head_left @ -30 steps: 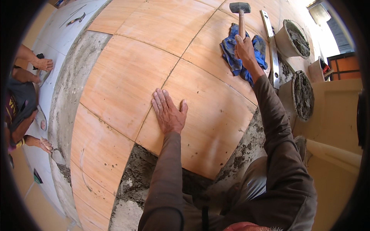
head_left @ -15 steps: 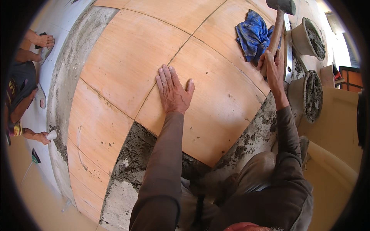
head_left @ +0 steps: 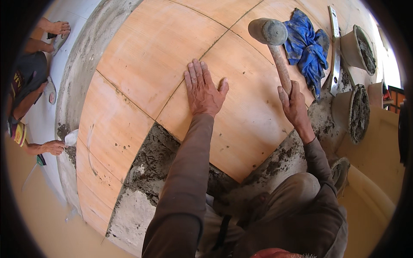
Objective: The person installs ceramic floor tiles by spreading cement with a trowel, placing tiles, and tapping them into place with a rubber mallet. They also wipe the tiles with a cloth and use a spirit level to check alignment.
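Observation:
My left hand [head_left: 205, 91] lies flat on a wood-coloured floor tile [head_left: 241, 124], fingers stretched out and close to the joint with the neighbouring tile [head_left: 148, 56]. In my right hand [head_left: 296, 108] is the wooden handle of a rubber mallet [head_left: 279, 64]. The mallet's grey head is held up in front of the tile, toward the far right. Wet mortar [head_left: 157, 150] shows beside the tile's near left edge, partly covered by my left forearm. A rumpled blue cloth [head_left: 306, 47] lies just beyond the mallet.
On the right stand a bucket of mortar [head_left: 344, 109] and another bucket [head_left: 352, 49] behind it. A metal level [head_left: 335, 51] lies beside the cloth. At the left, another person's hand [head_left: 53, 147] holds a trowel [head_left: 71, 137] at the mortar strip [head_left: 79, 81].
My right hand has brought the mallet left and nearer, its head now over the tile. My left hand stays flat on the same tile. The other person's trowel has moved right and up.

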Demonstrator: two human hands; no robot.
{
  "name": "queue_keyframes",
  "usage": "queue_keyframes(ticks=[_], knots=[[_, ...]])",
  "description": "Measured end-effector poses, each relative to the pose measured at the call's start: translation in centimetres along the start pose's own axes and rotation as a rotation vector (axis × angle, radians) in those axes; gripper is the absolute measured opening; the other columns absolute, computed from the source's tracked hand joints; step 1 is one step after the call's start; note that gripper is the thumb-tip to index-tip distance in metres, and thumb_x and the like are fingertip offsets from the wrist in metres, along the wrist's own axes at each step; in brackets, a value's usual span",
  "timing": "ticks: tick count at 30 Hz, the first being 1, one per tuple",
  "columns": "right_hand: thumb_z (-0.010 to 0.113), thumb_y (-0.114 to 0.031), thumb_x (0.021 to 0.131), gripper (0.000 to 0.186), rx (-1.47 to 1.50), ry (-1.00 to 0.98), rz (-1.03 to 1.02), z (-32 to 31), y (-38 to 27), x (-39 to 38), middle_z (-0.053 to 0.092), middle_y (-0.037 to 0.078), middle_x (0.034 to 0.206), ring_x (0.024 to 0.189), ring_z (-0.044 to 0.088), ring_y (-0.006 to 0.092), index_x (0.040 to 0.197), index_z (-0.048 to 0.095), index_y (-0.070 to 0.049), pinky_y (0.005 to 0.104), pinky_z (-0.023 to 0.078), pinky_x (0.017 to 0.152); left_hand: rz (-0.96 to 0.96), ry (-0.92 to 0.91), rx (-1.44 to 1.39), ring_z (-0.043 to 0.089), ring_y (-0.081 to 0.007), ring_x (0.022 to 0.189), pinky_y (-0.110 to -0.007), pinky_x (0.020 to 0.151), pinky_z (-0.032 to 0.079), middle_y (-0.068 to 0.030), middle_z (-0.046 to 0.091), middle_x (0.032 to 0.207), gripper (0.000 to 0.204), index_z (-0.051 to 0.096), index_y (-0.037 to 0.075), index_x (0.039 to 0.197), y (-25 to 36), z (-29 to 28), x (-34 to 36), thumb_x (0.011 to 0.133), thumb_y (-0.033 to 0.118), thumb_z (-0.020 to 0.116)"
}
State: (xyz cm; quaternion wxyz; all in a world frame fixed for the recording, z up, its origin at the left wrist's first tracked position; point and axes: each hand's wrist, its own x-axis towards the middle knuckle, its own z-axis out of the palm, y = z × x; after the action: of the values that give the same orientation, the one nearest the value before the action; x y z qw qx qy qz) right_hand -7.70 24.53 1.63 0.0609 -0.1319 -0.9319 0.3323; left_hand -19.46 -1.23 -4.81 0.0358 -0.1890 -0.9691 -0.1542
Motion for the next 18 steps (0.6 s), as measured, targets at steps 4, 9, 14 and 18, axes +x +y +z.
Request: queue_keyframes(ticks=[4, 9, 14, 18], knots=[[0.064, -0.034, 0.105, 0.038, -0.132, -0.165, 0.071, -0.3, -2.0, 1.7, 0.059, 0.024, 0.064, 0.066, 0.065, 0.0477, 0.108, 0.048, 0.000, 0.0513, 0.047, 0.059, -0.004, 0.011, 0.033, 0.014, -0.0394, 0.160, -0.051, 0.132, 0.009, -0.0312, 0.020, 0.169, 0.089, 0.025, -0.009, 0.160, -0.4, -0.1, -0.2, 0.103, 0.054, 0.051], [0.061, -0.035, 0.107, 0.039, 0.036, 0.053, -0.019, -1.2, -3.8, -0.3, 0.059, 0.026, 0.066, 0.061, 0.064, 0.0446, 0.112, 0.047, 0.001, 0.0484, 0.049, 0.058, -0.001, 0.021, 0.043, 0.015, -0.0403, 0.160, -0.051, 0.131, 0.010, -0.0318, 0.020, 0.168, 0.089, 0.026, -0.010, 0.159, -0.4, 0.0, 0.0, 0.103, 0.054, 0.053], [0.061, -0.033, 0.107, 0.035, -0.071, -0.158, 0.017, 1.4, 0.8, -0.9, 0.057, 0.023, 0.065, 0.058, 0.063, 0.0415, 0.111, 0.046, -0.002, 0.0487, 0.046, 0.056, 0.024, 0.021, 0.023, 0.015, -0.0412, 0.159, -0.052, 0.131, 0.010, -0.0330, 0.020, 0.168, 0.089, 0.026, -0.011, 0.158, 0.1, 0.3, -0.2, 0.103, 0.055, 0.051], [0.061, -0.035, 0.107, 0.036, -0.021, -0.008, 0.012, -2.2, -4.2, 0.2, 0.059, 0.023, 0.066, 0.060, 0.064, 0.0418, 0.109, 0.048, -0.002, 0.0483, 0.046, 0.056, 0.010, 0.019, 0.048, 0.014, -0.0414, 0.160, -0.052, 0.131, 0.009, -0.0334, 0.021, 0.167, 0.089, 0.027, -0.011, 0.157, -0.7, 0.2, -0.5, 0.103, 0.055, 0.051]])
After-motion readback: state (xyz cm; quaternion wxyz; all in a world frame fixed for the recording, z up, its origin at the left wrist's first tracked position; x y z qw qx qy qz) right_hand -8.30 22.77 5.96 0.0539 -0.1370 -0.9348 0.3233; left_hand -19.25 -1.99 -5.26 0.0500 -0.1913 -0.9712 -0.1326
